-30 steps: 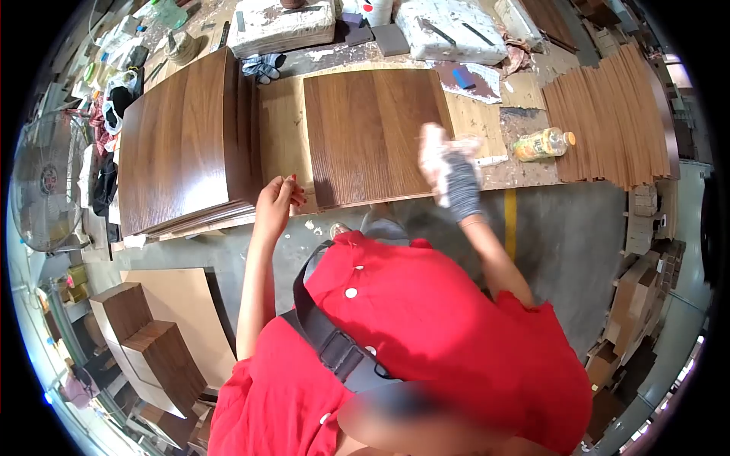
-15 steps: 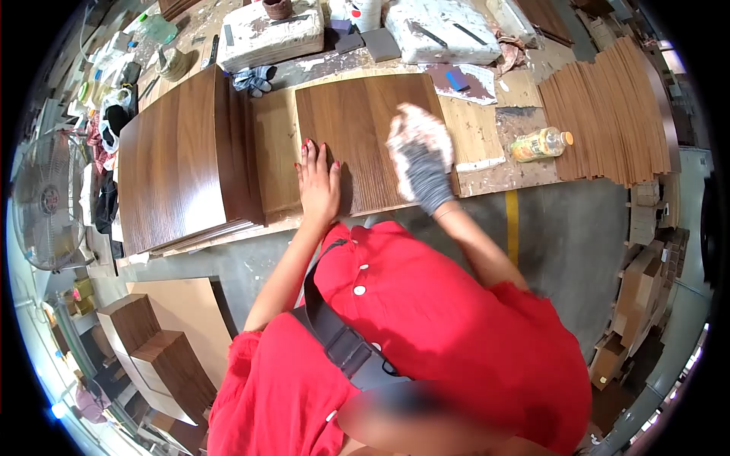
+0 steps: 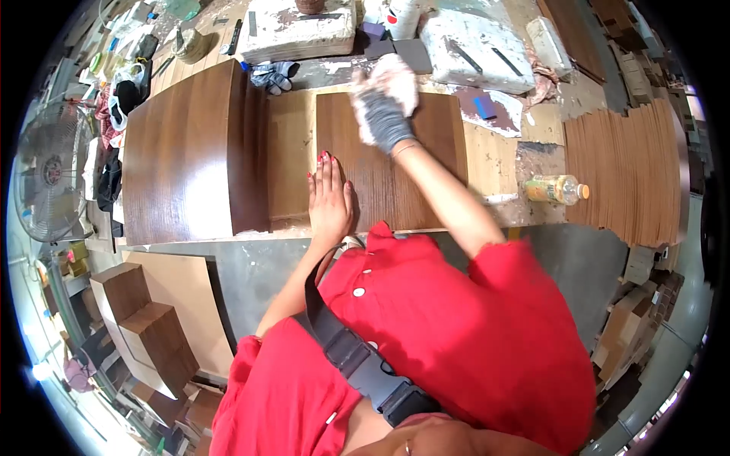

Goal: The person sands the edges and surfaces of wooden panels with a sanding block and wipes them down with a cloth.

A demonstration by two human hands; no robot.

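A brown wood-grain panel (image 3: 395, 190) lies flat on the workbench in front of me. My left hand (image 3: 330, 207) rests flat on its near left edge, fingers stretched out and holding nothing. At the panel's far edge is my right hand (image 3: 382, 114), in a grey-cuffed glove, closed on a whitish rag (image 3: 398, 78). Motion blurs the rag and partly hides the fingers. Left of this panel stands a stack of similar brown panels (image 3: 179, 159).
A capped bottle (image 3: 555, 189) stands near a tall stack of panels (image 3: 623, 171) at the right. Behind are a blue block (image 3: 484, 106), white-wrapped blocks (image 3: 475, 53), dark pads (image 3: 413, 55) and a crumpled glove (image 3: 274, 76). A fan (image 3: 53, 171) is at the left.
My right hand has swept the rag away from me and leftward, from the panel's right side to its far edge. My left hand stays on the near left edge. The view has shifted slightly.
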